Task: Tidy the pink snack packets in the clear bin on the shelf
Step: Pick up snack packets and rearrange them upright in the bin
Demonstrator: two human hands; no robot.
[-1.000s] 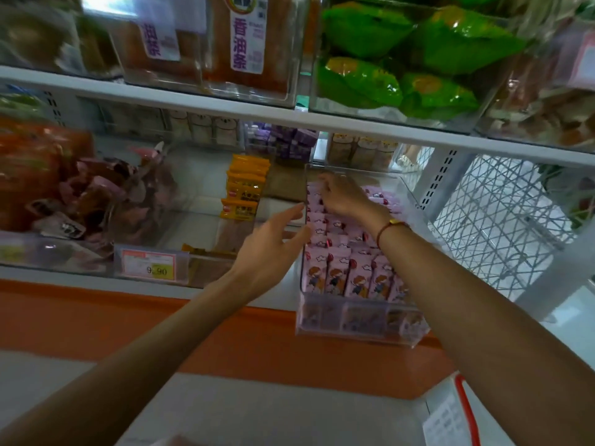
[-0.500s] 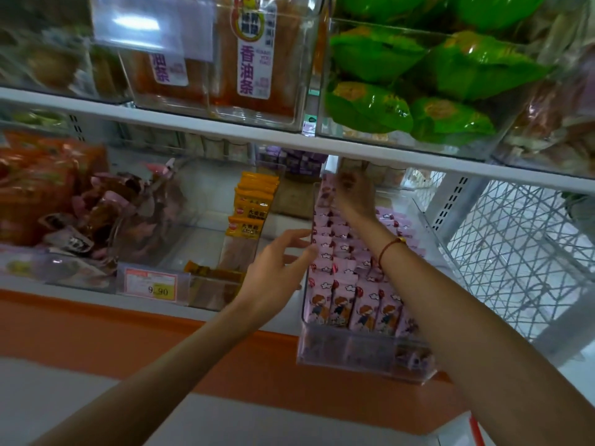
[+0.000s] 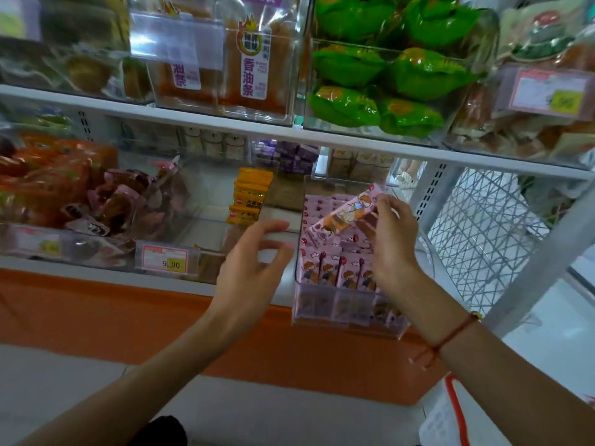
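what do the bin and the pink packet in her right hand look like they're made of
Clear bin: seemingly rigid transparent plastic, glossy; the packets show through its front wall. Pink packet, held in the right hand: probably thin printed plastic film, slightly shiny, with cartoon print.

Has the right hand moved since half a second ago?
Yes. The right hand has pulled back from the clear bin's rear toward its front, lifting a pink packet.

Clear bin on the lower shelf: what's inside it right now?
The clear bin holds rows of upright pink snack packets. The right hand pinches one lifted packet above them. That hand covers the right-side rows; the bin floor is hidden.
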